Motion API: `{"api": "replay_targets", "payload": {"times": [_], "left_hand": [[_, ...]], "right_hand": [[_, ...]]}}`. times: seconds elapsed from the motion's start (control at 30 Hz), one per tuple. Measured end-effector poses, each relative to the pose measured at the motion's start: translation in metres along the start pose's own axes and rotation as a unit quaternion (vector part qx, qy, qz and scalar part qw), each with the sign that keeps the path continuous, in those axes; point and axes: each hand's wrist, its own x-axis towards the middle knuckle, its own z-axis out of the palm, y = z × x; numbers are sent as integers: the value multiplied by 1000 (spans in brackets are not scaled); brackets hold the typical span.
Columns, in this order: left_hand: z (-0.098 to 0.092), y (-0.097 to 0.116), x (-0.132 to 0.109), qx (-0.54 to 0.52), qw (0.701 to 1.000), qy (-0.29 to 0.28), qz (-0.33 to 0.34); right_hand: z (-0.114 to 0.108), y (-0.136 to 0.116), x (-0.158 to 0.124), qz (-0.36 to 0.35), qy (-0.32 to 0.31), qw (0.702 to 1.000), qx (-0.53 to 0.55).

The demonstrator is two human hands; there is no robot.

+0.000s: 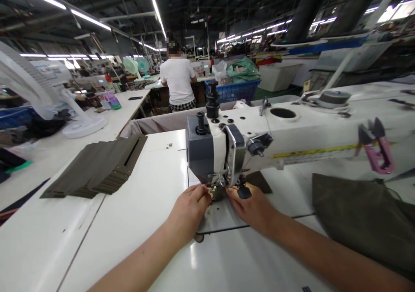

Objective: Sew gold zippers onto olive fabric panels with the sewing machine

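My left hand (194, 203) is closed, its fingertips pinched at the left edge of a small olive fabric piece (218, 193) under the presser foot of a white sewing machine (292, 130). On the other side of the needle, my right hand (249, 202) has its fingers closed on the same fabric, partly hidden by the black knob of the machine head. An olive flap (262, 182) shows behind that hand; whether it joins the piece at the needle is unclear.
A fanned stack of olive panels (97, 166) lies on the table at left. Larger olive fabric (359, 218) lies at right. Pink thread snips (379, 149) rest against the machine arm. Beyond are a white fan (84, 123), a blue basket (241, 90) and a seated person (177, 82).
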Motion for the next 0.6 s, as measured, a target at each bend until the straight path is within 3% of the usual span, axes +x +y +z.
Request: {"api": "replay_targets", "payload": {"times": [0.33,0.6], "left_hand": [[3,-6,-1,-10,1000,12,-3],[1,-5,-1,-9,1000,4,-16]], "right_hand": [[1,1,1,14,-7,1000,-4],[5,6,-4,33,-49,998,-15]]}}
